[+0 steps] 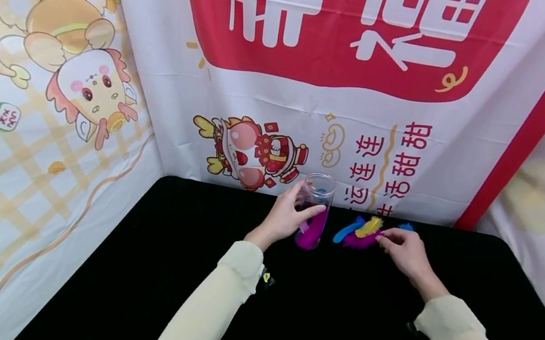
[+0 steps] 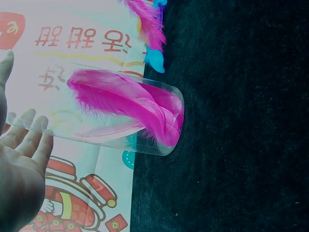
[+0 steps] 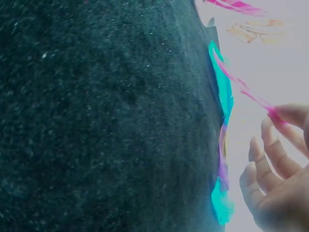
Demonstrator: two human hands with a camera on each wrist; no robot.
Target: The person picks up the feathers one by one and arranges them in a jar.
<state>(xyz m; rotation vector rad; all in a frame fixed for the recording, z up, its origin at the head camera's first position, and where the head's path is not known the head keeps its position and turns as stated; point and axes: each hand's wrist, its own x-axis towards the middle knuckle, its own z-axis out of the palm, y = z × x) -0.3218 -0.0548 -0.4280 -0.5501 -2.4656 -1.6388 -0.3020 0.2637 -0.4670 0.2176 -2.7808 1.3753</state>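
Note:
My left hand (image 1: 286, 216) grips a tall clear cylindrical container (image 1: 324, 194) around its upper part, thumb across the near side. Magenta feathers (image 2: 130, 99) fill its lower part, and a paler pink feather (image 2: 113, 131) lies along the wall. To the right, my right hand (image 1: 408, 253) pinches a magenta feather (image 3: 246, 89) between thumb and index finger, its other fingers loosely bent. That feather slants over the loose pile, where a blue feather (image 1: 347, 232) and a yellow feather (image 1: 370, 227) show.
Another bit of blue feather (image 1: 407, 226) lies behind my right hand at the back of the black tabletop (image 1: 322, 324). A printed white and red cloth (image 1: 265, 89) hangs directly behind the table, with more printed cloth (image 1: 8, 148) on the left.

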